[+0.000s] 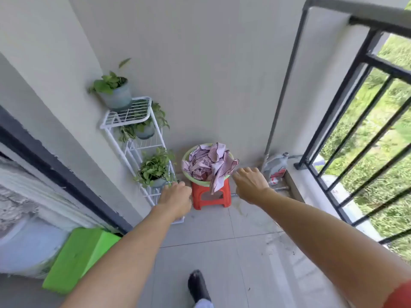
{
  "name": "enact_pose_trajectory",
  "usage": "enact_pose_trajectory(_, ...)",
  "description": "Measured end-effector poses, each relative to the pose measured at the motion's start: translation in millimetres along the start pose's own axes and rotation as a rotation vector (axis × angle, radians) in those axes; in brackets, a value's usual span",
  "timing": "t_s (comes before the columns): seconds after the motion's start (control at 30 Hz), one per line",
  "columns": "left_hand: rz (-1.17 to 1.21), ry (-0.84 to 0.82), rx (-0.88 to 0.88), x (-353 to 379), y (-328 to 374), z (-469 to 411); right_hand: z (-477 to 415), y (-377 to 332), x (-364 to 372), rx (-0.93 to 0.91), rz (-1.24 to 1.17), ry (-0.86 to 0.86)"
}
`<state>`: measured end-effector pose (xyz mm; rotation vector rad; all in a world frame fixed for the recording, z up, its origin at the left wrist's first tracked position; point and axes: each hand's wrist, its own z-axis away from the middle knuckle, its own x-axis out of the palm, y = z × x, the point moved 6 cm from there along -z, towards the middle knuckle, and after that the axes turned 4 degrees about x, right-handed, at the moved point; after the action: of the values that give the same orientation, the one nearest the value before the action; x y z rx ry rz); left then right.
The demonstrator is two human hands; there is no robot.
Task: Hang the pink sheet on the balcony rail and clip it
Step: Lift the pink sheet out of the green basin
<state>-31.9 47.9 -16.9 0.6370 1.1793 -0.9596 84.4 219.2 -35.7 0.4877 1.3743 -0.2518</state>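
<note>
Reaching out, both arms at full stretch toward the green basin (186,172) perched on the red stool (211,196). Pink sheet (210,162) lying crumpled in that basin, heaped above the rim, one tail spilling over the front edge and dangling past the stool seat. No long axis to speak of yet, just a bundle of soft folds with dark edging.

Right hand (250,184) coming in just to the right of the basin, fingers loosely spread, holding nothing, and looking the nearer of the two to the cloth, close by the overhanging corner. Left hand (175,200) hovering lower left of the basin, beside the stool, fingers curled away from the camera, so impossible to say how far spread; nothing visibly in it.

Sheet lying ahead of both hands and between them. Probably calling for a two-handed gather. Balcony rail (378,63), dark metal bars, standing well to the right of the basin. No clips in sight.

Thin, limp fabric; smooth plastic basin; likely to drag if lifted by one corner.
</note>
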Motion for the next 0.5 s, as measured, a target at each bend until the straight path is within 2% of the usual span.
enact_pose_trajectory(0.13, 0.004, 0.004, 0.035, 9, -39, -90, -81, 15, 21, 0.042, -0.023, -0.038)
enact_pose_trajectory(0.3, 0.05, -0.074, 0.083, 18, -83, -199, -182, 25, 39, 0.109, -0.067, -0.086)
enact_pose_trajectory(0.5, 0.059, -0.162, 0.148, 21, -117, -307, -277, 34, 76, 0.131, -0.067, -0.25)
